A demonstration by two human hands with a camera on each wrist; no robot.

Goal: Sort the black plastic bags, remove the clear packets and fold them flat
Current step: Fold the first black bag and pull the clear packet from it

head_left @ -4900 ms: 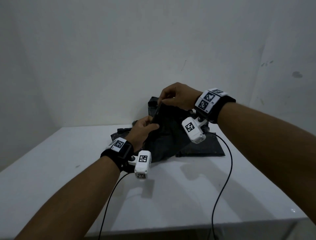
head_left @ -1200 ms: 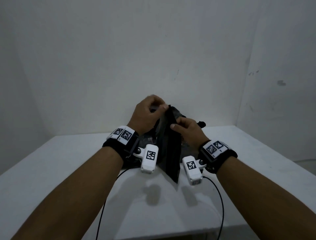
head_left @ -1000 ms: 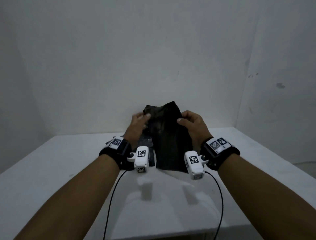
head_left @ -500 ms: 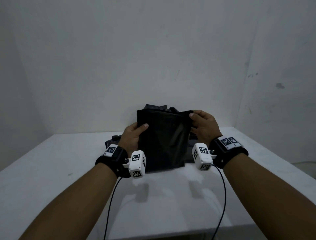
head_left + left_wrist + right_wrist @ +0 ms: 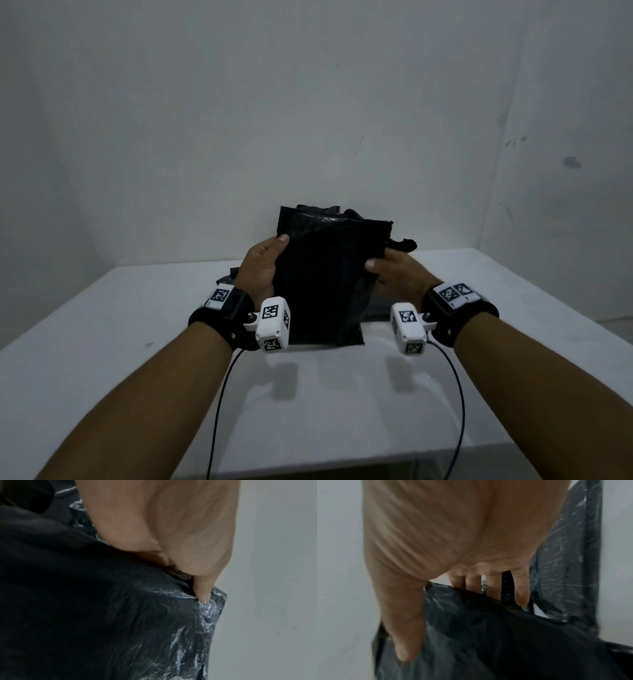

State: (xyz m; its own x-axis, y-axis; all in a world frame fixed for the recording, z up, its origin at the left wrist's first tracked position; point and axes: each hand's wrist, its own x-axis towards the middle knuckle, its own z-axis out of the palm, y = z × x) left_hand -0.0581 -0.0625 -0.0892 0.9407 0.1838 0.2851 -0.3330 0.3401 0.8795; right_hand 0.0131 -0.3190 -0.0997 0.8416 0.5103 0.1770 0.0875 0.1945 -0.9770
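A flat black plastic bag point(image 5: 325, 281) is held up over the white table point(image 5: 102, 359), its lower edge near the surface. My left hand point(image 5: 262, 267) grips the bag's left edge, with the thumb on the front and the fingers hidden behind. In the left wrist view the thumb point(image 5: 202, 588) presses the crinkled bag point(image 5: 120, 615) near a corner. My right hand point(image 5: 397, 277) holds the right edge at mid height. In the right wrist view the right hand's thumb point(image 5: 406, 635) lies on the bag's point(image 5: 488, 635) front and its fingers point(image 5: 522, 592) are behind. No clear packet shows.
More black bags point(image 5: 402, 245) lie piled behind the held one, against the back wall; one flat bag point(image 5: 570, 561) shows past my right fingers. Walls close the table at the back and right. The table's front edge point(image 5: 308, 462) is near me. Wrist cables point(image 5: 219, 411) trail across it.
The bag went from a narrow bunched strip to a spread flat sheet between my hands. In the last half second my right hand slid from the top right corner down the right edge.
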